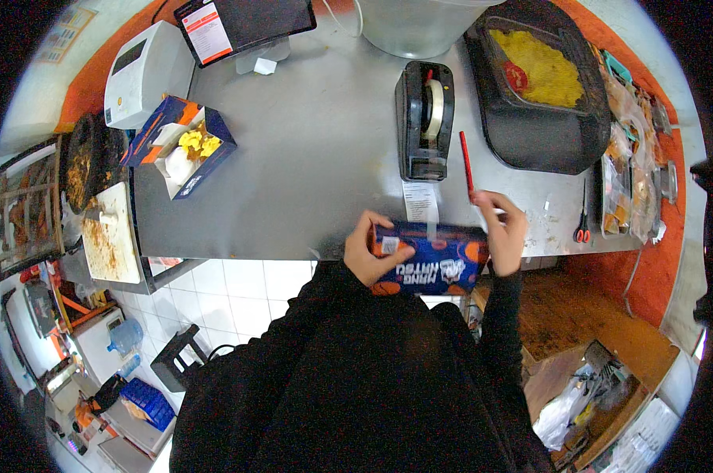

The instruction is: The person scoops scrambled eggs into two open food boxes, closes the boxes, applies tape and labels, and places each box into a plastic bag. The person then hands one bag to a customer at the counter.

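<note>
My left hand (375, 248) grips the left end of a blue and orange printed cardboard box (433, 269) at the front edge of the steel table (285, 148). At the box's right end is my right hand (501, 230), its thumb and fingertips pinched at the lower end of a red stick-like item (466, 162), perhaps a pen. A strip of clear tape and a printed paper slip (420, 201) lie between the box and a black tape dispenser (426, 121). Whether the right fingers also hold the box is unclear.
An opened box (185, 148) with yellow food stands left, near a white label printer (146, 74). A black container (543, 139) and scissors (582, 227) are at right. A tablet (247, 26) and translucent bucket (424, 29) stand at the back.
</note>
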Demonstrator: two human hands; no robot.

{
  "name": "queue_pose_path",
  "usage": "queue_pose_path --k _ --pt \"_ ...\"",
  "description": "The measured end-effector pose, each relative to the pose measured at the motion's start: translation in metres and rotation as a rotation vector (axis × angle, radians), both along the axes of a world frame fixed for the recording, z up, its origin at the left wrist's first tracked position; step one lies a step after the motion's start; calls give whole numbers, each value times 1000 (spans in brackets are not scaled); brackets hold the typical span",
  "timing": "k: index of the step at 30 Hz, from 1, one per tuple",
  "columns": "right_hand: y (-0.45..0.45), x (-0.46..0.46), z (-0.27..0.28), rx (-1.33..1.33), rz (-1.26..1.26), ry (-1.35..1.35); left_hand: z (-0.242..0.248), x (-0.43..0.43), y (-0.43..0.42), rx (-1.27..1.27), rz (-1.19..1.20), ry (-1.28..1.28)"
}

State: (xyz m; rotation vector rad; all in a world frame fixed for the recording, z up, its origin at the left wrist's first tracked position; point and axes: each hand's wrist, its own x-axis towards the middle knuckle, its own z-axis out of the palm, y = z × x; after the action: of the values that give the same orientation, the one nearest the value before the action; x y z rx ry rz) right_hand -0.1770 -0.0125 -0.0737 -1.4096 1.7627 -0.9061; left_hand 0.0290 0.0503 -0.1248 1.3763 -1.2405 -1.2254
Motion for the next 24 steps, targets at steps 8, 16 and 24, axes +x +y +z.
queue_pose_path --k 8,16,24 --pt "-39 21 -63 533 194 -487 -28 -5 21 47 -13 -61" --pt "-22 14 -73 648 580 -249 -8 16 4 -232 -188 14" --pt "35 27 -32 1109 853 -802 45 60 4 -225 -320 577"
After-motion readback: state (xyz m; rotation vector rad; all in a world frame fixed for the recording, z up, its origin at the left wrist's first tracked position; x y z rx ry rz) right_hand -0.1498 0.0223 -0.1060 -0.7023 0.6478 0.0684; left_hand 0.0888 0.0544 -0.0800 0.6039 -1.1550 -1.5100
